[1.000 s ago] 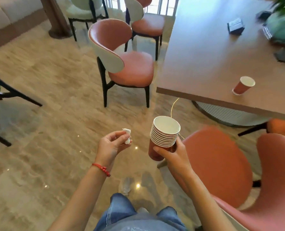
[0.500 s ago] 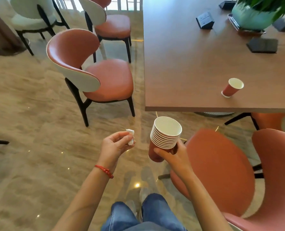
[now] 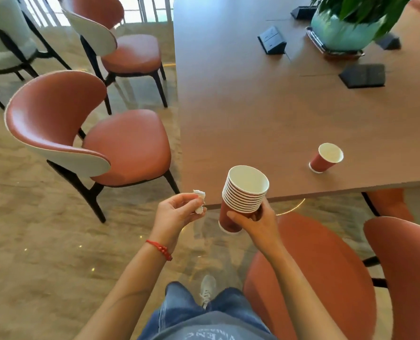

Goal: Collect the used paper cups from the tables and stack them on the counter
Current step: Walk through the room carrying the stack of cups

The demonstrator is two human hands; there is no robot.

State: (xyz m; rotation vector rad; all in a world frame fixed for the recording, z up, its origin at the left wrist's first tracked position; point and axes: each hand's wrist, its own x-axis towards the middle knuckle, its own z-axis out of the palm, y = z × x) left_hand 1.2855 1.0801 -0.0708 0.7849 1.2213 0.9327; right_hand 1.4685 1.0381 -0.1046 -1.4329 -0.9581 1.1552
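My right hand (image 3: 255, 220) grips a stack of several red paper cups (image 3: 243, 192) with white insides, held tilted in front of the table's near corner. My left hand (image 3: 177, 214) pinches a small crumpled white tissue (image 3: 199, 201) just left of the stack. A single red paper cup (image 3: 325, 158) stands upright on the brown wooden table (image 3: 240, 106), near its front edge and to the right of the stack, apart from both hands.
Pink-seated chairs stand around the table: one (image 3: 86, 136) to the left, another (image 3: 120, 45) behind it, two (image 3: 326, 278) close on my right. A potted plant (image 3: 348, 23) and black socket boxes (image 3: 272, 40) sit on the far tabletop. The floor is marble.
I have stepped closer to the table, so its corner and the lone cup now lie nearer my hands. Both hands keep the same hold on the tissue and the stack.
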